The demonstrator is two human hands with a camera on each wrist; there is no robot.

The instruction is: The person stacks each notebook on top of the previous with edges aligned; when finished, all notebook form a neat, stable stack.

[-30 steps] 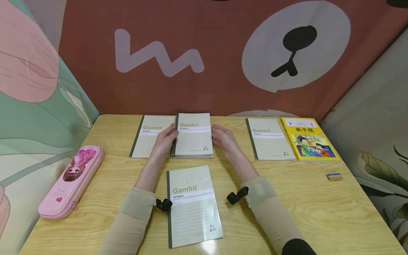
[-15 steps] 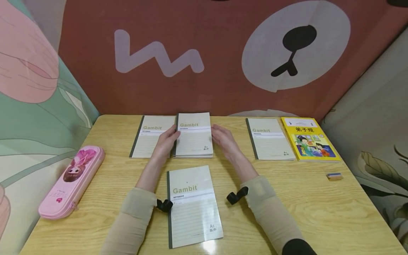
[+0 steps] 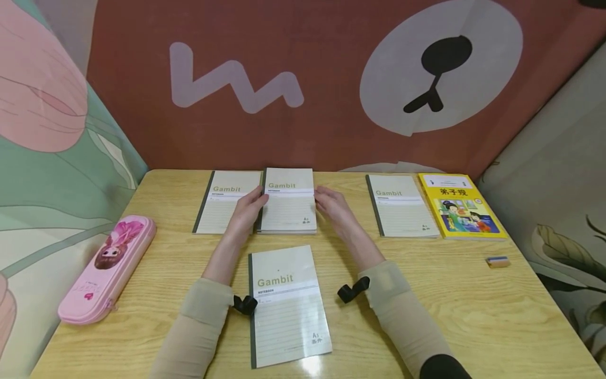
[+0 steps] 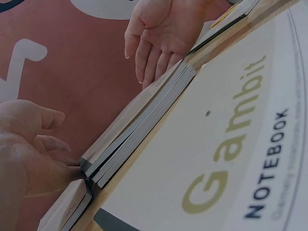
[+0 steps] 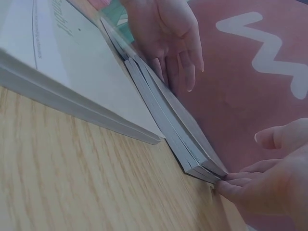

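Note:
A small stack of beige Gambit notebooks (image 3: 289,202) lies at the middle back of the wooden table (image 3: 450,300). My left hand (image 3: 246,210) rests against the stack's left spine side, its thumb at the cover edge. My right hand (image 3: 333,208) touches the stack's right edge with straight fingers. The left wrist view shows the left fingertips (image 4: 72,168) at the spine of the stack (image 4: 139,130) and the right hand (image 4: 159,38) open on the far side. In the right wrist view the right fingertips (image 5: 236,185) meet the stack's corner (image 5: 192,154).
A single Gambit notebook (image 3: 286,305) lies near me between my forearms. Another (image 3: 227,202) sits left of the stack and one more (image 3: 400,205) to the right, beside a yellow picture book (image 3: 459,208). A pink pencil case (image 3: 106,268) lies left, an eraser (image 3: 497,261) right.

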